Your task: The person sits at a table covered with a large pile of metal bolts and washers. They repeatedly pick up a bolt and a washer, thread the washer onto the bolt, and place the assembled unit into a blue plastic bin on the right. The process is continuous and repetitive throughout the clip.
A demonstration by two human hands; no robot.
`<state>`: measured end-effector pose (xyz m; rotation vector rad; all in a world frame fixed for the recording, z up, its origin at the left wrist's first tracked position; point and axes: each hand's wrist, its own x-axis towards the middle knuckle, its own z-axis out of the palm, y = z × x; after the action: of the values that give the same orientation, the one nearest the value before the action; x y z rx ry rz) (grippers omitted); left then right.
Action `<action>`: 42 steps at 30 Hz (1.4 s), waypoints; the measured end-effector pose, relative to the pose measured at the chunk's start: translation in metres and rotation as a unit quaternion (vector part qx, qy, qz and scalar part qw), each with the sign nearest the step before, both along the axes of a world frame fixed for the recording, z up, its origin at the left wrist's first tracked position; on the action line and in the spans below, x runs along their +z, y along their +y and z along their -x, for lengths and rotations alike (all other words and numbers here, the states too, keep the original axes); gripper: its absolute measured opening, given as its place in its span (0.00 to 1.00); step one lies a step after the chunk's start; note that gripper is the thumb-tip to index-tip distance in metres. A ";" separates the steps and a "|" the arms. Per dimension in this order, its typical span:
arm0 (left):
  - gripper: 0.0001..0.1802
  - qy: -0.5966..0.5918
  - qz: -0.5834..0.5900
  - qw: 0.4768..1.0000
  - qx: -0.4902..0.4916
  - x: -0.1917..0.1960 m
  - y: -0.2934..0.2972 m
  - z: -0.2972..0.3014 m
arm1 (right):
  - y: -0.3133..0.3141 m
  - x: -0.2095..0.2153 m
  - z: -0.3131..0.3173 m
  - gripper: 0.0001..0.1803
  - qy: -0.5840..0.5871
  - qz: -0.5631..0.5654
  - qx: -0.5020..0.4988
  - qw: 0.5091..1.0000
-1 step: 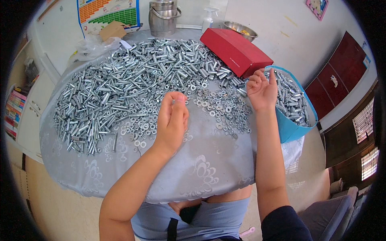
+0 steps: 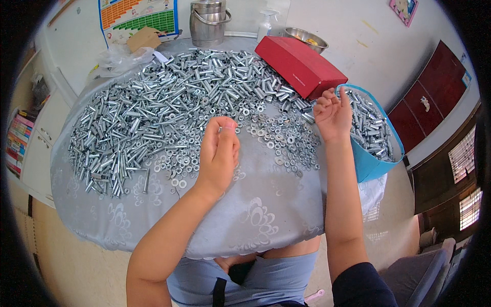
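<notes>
Over the near edge of the washers (image 2: pixel 290 139), my left hand (image 2: pixel 219 156) is closed, its thumb pressed on the curled fingers. What it holds, if anything, is hidden. My right hand (image 2: pixel 335 116) is turned palm up beside a blue fabric bin (image 2: pixel 376 166). Its fingers are loosely bent, the thumb stands apart, and nothing shows on the palm. Inside the bin lie many assembled metal sleeve anchors (image 2: pixel 372 130). A wide heap of loose metal sleeves and bolts (image 2: pixel 148 107) spreads across the table, with nuts and washers along its near side.
A red box (image 2: pixel 302 66) rests at the heap's right rear. Behind stand a steel pot (image 2: pixel 207 25), a spray bottle (image 2: pixel 265 24) and a metal bowl (image 2: pixel 319 43). A plastic bag (image 2: pixel 120 61) lies back left. The grey tablecloth (image 2: pixel 240 215) covers the table's near edge.
My right hand's thumb and fingers have shifted very slightly. My left hand and the metal parts look the same.
</notes>
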<state>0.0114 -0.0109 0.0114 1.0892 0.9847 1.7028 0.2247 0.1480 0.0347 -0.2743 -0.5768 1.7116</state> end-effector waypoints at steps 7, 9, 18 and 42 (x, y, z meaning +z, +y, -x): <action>0.13 0.008 -0.003 0.998 0.057 0.006 0.004 0.005 | 0.011 -0.038 0.009 0.16 -0.637 -0.317 -0.381 0.591; 0.12 0.013 -0.011 0.996 0.086 0.007 0.008 0.016 | 0.010 -0.042 0.010 0.19 -0.680 -0.359 -0.384 0.511; 0.07 0.277 -0.029 0.901 0.332 -0.008 0.031 0.092 | 0.023 -0.062 0.001 0.22 -0.773 -0.260 -0.301 0.494; 0.06 0.595 0.136 0.791 0.039 0.018 -0.011 0.119 | 0.024 -0.060 0.003 0.08 -0.795 -0.179 -0.278 0.510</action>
<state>-0.1078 -0.0223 0.0294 1.9600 1.9643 0.7025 0.2222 0.1724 -0.0253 -1.5881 -1.8538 0.1801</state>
